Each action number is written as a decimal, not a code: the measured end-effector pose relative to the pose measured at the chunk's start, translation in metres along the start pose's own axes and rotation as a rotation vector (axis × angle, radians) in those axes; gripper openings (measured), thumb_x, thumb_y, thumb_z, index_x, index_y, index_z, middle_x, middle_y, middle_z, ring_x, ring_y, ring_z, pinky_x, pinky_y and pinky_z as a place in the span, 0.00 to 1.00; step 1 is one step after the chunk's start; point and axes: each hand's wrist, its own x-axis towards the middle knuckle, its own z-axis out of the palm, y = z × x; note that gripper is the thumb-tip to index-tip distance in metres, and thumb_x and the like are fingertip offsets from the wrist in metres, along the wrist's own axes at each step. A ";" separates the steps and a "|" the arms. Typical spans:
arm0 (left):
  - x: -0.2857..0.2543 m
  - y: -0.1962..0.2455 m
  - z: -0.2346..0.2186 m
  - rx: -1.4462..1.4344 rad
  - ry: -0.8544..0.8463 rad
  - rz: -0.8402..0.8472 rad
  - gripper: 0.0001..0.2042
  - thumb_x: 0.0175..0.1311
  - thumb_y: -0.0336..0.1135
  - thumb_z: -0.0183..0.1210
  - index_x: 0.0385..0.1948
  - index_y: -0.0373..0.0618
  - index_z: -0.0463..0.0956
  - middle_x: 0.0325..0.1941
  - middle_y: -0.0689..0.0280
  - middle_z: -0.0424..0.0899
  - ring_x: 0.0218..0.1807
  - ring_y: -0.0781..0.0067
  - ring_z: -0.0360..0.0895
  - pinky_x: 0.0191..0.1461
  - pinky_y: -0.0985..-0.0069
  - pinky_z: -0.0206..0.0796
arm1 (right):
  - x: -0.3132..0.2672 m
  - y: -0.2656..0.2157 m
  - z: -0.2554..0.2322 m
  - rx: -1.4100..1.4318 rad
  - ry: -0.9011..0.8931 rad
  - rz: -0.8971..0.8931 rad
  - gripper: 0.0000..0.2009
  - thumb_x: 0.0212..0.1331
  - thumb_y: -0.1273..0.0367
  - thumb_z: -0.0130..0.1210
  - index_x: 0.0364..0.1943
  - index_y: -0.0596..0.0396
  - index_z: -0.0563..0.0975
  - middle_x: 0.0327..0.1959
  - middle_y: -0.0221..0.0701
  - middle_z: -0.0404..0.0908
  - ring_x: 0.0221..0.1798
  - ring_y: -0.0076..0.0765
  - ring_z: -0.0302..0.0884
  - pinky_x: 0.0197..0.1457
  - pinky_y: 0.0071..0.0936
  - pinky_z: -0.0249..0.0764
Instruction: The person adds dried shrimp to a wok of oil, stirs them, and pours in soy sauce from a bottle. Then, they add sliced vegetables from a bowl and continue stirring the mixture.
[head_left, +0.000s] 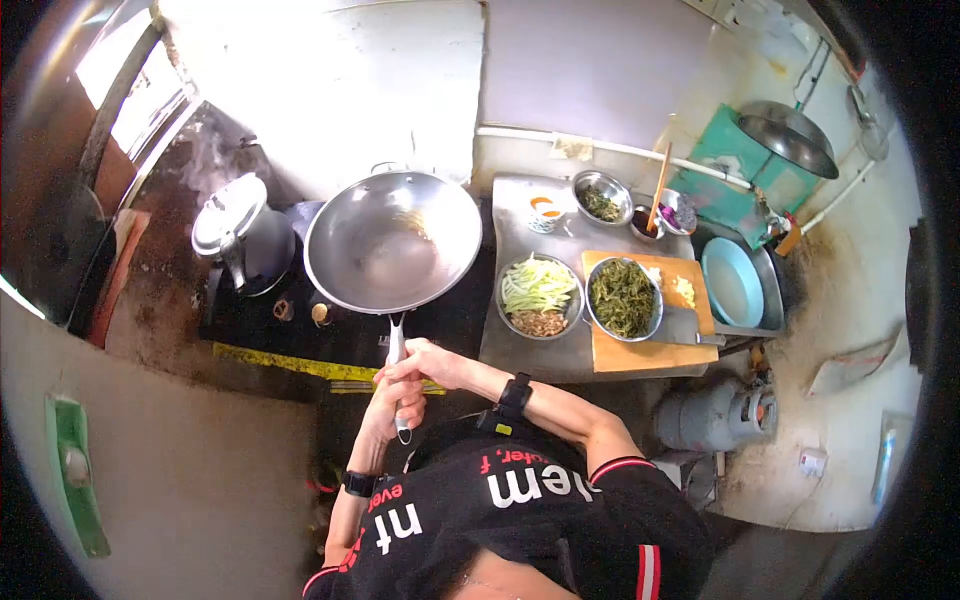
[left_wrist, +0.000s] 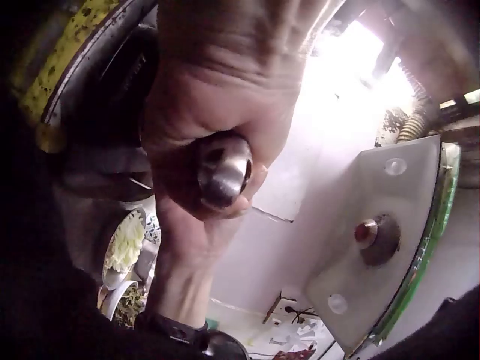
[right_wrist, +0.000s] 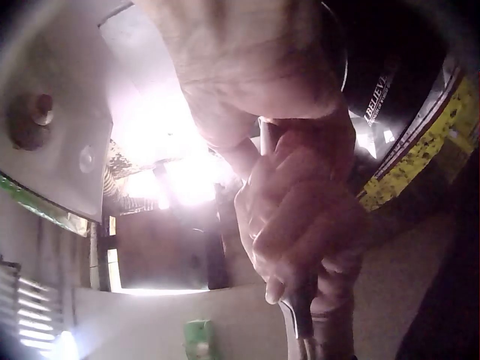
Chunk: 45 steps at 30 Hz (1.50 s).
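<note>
In the head view, both hands were closed round the long handle [head_left: 398, 345] of a wok [head_left: 392, 252], the left hand [head_left: 398, 402] near its end and the right hand [head_left: 434, 363] closer to the pan. The wok lay over the black stove [head_left: 255, 312], beside a steaming lidded pot [head_left: 268, 248]; a yellowish patch showed inside, though whether it was oil or a reflection could not be told. On the table [head_left: 515, 215] to the right were a bowl [head_left: 540, 330] of pale green shreds and minced food and, on a cutting board [head_left: 640, 357], a bowl [head_left: 657, 318] of dark greens.

The step in hand looked like steadying or handling the wok; the next move seemed to call for a firm grip and a level pan, lest it tip.

In the left wrist view, the left hand's fingers wrapped the handle, its metal end [left_wrist: 223, 176] poking out below the palm.

In the right wrist view, the two hands met closely on the handle, fingers curled; how far they overlapped was hard to tell.
</note>
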 end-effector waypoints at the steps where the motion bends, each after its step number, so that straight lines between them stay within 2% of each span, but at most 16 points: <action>1: 0.001 0.000 -0.002 -0.011 0.007 0.009 0.05 0.54 0.29 0.51 0.25 0.47 0.62 0.12 0.75 0.58 0.07 0.83 0.56 0.08 0.82 0.54 | 0.007 0.007 -0.004 -0.047 -0.020 0.016 0.09 0.49 0.69 0.58 0.31 0.60 0.75 0.34 0.36 0.80 0.31 0.23 0.73 0.34 0.20 0.68; 4: -0.003 0.005 0.005 0.017 0.074 -0.014 0.04 0.54 0.28 0.51 0.25 0.46 0.64 0.12 0.74 0.59 0.07 0.83 0.56 0.08 0.82 0.53 | -0.004 -0.015 -0.006 -0.258 -0.092 0.141 0.14 0.54 0.61 0.56 0.35 0.59 0.75 0.30 0.29 0.77 0.33 0.23 0.70 0.36 0.22 0.69; 8: -0.004 0.003 -0.002 -0.056 0.060 -0.014 0.05 0.55 0.28 0.52 0.28 0.45 0.64 0.12 0.73 0.59 0.07 0.83 0.56 0.08 0.83 0.51 | -0.034 -0.066 -0.028 -0.861 -0.103 0.172 0.27 0.50 0.51 0.57 0.45 0.61 0.73 0.32 0.38 0.79 0.33 0.29 0.75 0.35 0.25 0.72; 10: -0.004 0.004 -0.004 -0.044 0.023 -0.011 0.07 0.55 0.28 0.53 0.30 0.45 0.63 0.12 0.73 0.59 0.08 0.83 0.56 0.08 0.83 0.50 | -0.061 -0.095 -0.058 -0.962 -0.115 0.018 0.26 0.48 0.52 0.58 0.42 0.62 0.75 0.32 0.39 0.80 0.36 0.31 0.77 0.37 0.27 0.74; 12: -0.005 0.006 -0.003 -0.065 0.018 -0.029 0.06 0.55 0.27 0.52 0.30 0.45 0.62 0.12 0.73 0.59 0.08 0.83 0.56 0.08 0.83 0.50 | -0.079 -0.121 -0.099 -0.999 -0.021 0.068 0.23 0.46 0.53 0.59 0.37 0.61 0.77 0.31 0.38 0.81 0.36 0.32 0.78 0.37 0.29 0.74; 14: -0.006 0.009 0.000 -0.050 0.042 -0.045 0.06 0.55 0.27 0.52 0.30 0.45 0.62 0.12 0.73 0.59 0.08 0.83 0.56 0.08 0.83 0.50 | -0.088 -0.147 -0.147 -1.248 0.157 -0.110 0.19 0.45 0.56 0.60 0.33 0.59 0.78 0.29 0.36 0.81 0.33 0.31 0.79 0.36 0.29 0.74; 16: -0.006 0.010 0.000 -0.033 0.070 -0.059 0.06 0.55 0.27 0.52 0.29 0.45 0.62 0.12 0.73 0.58 0.08 0.83 0.56 0.08 0.83 0.50 | -0.091 -0.163 -0.193 -1.308 0.559 0.071 0.17 0.44 0.56 0.59 0.30 0.56 0.79 0.29 0.35 0.81 0.32 0.33 0.79 0.36 0.30 0.74; 19: -0.006 0.008 -0.003 -0.038 0.084 -0.048 0.06 0.55 0.26 0.51 0.29 0.45 0.62 0.11 0.73 0.58 0.07 0.83 0.56 0.08 0.83 0.49 | -0.069 -0.172 -0.263 -1.555 0.749 0.034 0.19 0.42 0.53 0.58 0.32 0.53 0.78 0.31 0.36 0.81 0.37 0.34 0.78 0.39 0.32 0.73; 21: -0.006 0.008 -0.004 -0.023 0.098 -0.050 0.06 0.55 0.26 0.51 0.29 0.45 0.62 0.11 0.73 0.58 0.07 0.83 0.56 0.08 0.83 0.49 | -0.043 -0.143 -0.327 -1.654 0.869 0.001 0.26 0.41 0.50 0.57 0.44 0.49 0.74 0.46 0.39 0.76 0.51 0.41 0.72 0.52 0.38 0.68; 23: -0.006 0.009 -0.003 -0.015 0.106 -0.049 0.05 0.55 0.25 0.50 0.29 0.44 0.62 0.11 0.73 0.58 0.07 0.82 0.55 0.08 0.83 0.48 | -0.028 -0.120 -0.348 -1.678 0.876 0.020 0.31 0.39 0.49 0.59 0.50 0.48 0.69 0.52 0.42 0.70 0.56 0.45 0.66 0.57 0.43 0.62; 24: -0.005 0.010 -0.002 -0.012 0.112 -0.044 0.05 0.55 0.25 0.50 0.29 0.44 0.62 0.11 0.73 0.58 0.07 0.82 0.55 0.08 0.83 0.48 | -0.023 -0.119 -0.347 -1.708 0.888 0.044 0.38 0.37 0.49 0.60 0.56 0.47 0.64 0.59 0.44 0.63 0.61 0.48 0.59 0.62 0.48 0.56; 25: -0.006 0.010 0.000 0.002 0.127 -0.046 0.06 0.55 0.25 0.51 0.29 0.44 0.62 0.11 0.73 0.58 0.07 0.83 0.55 0.07 0.83 0.47 | -0.019 -0.126 -0.350 -1.653 0.757 0.241 0.47 0.32 0.46 0.62 0.61 0.47 0.56 0.61 0.49 0.56 0.64 0.55 0.51 0.66 0.54 0.45; 29: -0.007 0.009 0.004 -0.045 0.146 -0.034 0.06 0.54 0.25 0.51 0.27 0.44 0.61 0.10 0.73 0.58 0.06 0.83 0.54 0.07 0.83 0.46 | -0.011 -0.133 -0.348 -1.553 0.603 0.330 0.56 0.26 0.51 0.68 0.65 0.49 0.47 0.62 0.55 0.53 0.67 0.61 0.44 0.67 0.57 0.37; 35: -0.008 0.011 0.014 -0.015 0.214 -0.044 0.07 0.53 0.25 0.51 0.25 0.45 0.61 0.09 0.73 0.57 0.06 0.84 0.53 0.07 0.84 0.46 | -0.014 -0.122 -0.349 -1.669 0.633 0.268 0.45 0.28 0.56 0.65 0.59 0.49 0.56 0.61 0.55 0.55 0.66 0.65 0.45 0.67 0.56 0.38; 42: -0.008 0.011 0.012 0.004 0.244 -0.055 0.07 0.54 0.26 0.52 0.25 0.45 0.61 0.10 0.73 0.58 0.06 0.84 0.53 0.07 0.84 0.46 | -0.023 -0.117 -0.353 -1.730 0.611 0.300 0.42 0.31 0.55 0.64 0.57 0.47 0.58 0.60 0.54 0.56 0.66 0.62 0.47 0.66 0.54 0.43; 45: -0.007 0.009 0.011 0.026 0.207 -0.047 0.07 0.58 0.34 0.51 0.27 0.44 0.63 0.13 0.70 0.62 0.08 0.81 0.57 0.11 0.82 0.52 | -0.048 -0.155 -0.313 -1.675 0.514 0.326 0.40 0.34 0.55 0.63 0.57 0.48 0.59 0.58 0.49 0.60 0.63 0.57 0.53 0.64 0.53 0.48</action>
